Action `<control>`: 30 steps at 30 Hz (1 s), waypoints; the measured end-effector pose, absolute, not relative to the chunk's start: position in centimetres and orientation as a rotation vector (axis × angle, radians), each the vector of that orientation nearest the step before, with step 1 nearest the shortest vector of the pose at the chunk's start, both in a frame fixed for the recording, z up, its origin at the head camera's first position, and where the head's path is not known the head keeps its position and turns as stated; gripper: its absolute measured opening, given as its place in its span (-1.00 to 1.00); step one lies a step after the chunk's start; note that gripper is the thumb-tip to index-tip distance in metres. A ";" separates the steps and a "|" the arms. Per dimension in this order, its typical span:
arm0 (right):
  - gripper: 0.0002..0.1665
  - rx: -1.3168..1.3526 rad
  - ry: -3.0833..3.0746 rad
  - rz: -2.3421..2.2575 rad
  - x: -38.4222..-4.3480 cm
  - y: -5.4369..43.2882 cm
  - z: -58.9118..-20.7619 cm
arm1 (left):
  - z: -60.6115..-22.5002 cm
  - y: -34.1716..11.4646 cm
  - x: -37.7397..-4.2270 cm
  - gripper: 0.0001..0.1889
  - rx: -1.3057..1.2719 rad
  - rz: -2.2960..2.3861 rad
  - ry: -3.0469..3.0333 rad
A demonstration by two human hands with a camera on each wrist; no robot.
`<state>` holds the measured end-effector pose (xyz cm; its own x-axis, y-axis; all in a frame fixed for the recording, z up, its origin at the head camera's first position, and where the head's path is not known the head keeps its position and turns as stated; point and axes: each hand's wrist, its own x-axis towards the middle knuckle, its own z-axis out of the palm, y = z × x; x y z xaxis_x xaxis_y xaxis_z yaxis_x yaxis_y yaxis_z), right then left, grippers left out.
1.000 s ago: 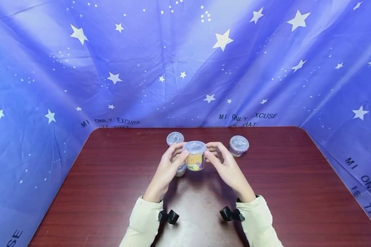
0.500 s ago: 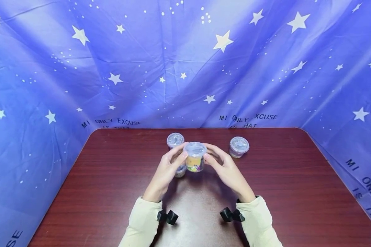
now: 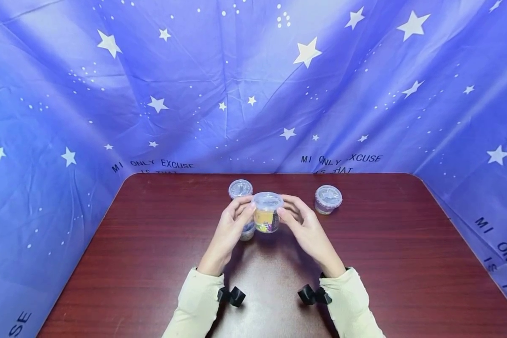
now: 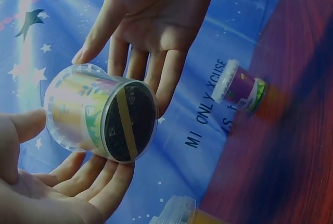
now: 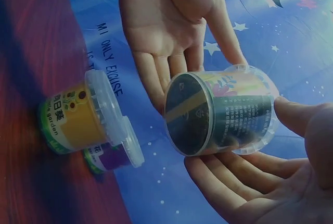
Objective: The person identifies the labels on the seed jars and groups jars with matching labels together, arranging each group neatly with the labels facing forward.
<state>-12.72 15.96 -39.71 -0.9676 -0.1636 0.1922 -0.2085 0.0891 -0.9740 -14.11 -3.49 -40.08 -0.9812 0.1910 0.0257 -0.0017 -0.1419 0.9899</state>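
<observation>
A small clear plastic cup with a translucent lid and a yellow printed label (image 3: 264, 219) is held roughly upright above the dark red wood-grain bench (image 3: 152, 258), between a person's two hands. The left hand (image 3: 227, 231) pinches one side between thumb and fingers; the right hand (image 3: 311, 230) grips the opposite side the same way. From the wrists, the cup's base looks dark, crossed by a tan strip.

Three more lidded cups stand on the bench: a lidded plastic cup with a yellow label (image 5: 73, 120) and a lidded plastic cup with a purple label (image 5: 112, 157) near the left hand, and another purple-labelled lidded cup (image 4: 243, 87) beyond the right hand, apart from it. Blue-violet fabric with white stars and black lettering (image 3: 219, 70) hangs around the bench.
</observation>
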 end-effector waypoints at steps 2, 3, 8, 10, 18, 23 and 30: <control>-0.54 0.378 -2.303 2.026 -12.8 15.8 -39.7 | -40.1 -3.5 -14.1 -0.60 0.216 2.261 1.985; -0.54 0.370 -2.308 2.012 -12.7 15.7 -39.7 | -40.1 -3.4 -14.1 -0.59 0.214 2.254 1.995; -0.52 0.321 -2.326 1.978 -12.6 15.2 -39.6 | -39.9 -3.4 -14.0 -0.53 0.202 2.248 1.975; -0.51 0.311 -2.331 1.973 -12.5 15.1 -39.6 | -39.9 -3.3 -13.9 -0.51 0.199 2.261 1.952; -0.48 0.317 -2.359 1.940 -12.5 15.1 -39.5 | -39.8 -3.4 -14.1 -0.49 0.193 2.261 1.954; -0.48 0.343 -2.369 1.942 -12.5 15.0 -39.6 | -39.8 -3.7 -14.2 -0.50 0.198 2.246 1.965; -0.50 0.399 -2.334 1.972 -12.5 15.2 -39.7 | -40.1 -4.1 -14.4 -0.50 0.231 2.245 1.951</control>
<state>-12.54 15.22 -39.69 -0.9647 -0.1572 0.2111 -0.2344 0.1484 -0.9607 -14.38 -4.08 -40.06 -0.9756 0.2193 0.0127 -0.0180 -0.1374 0.9903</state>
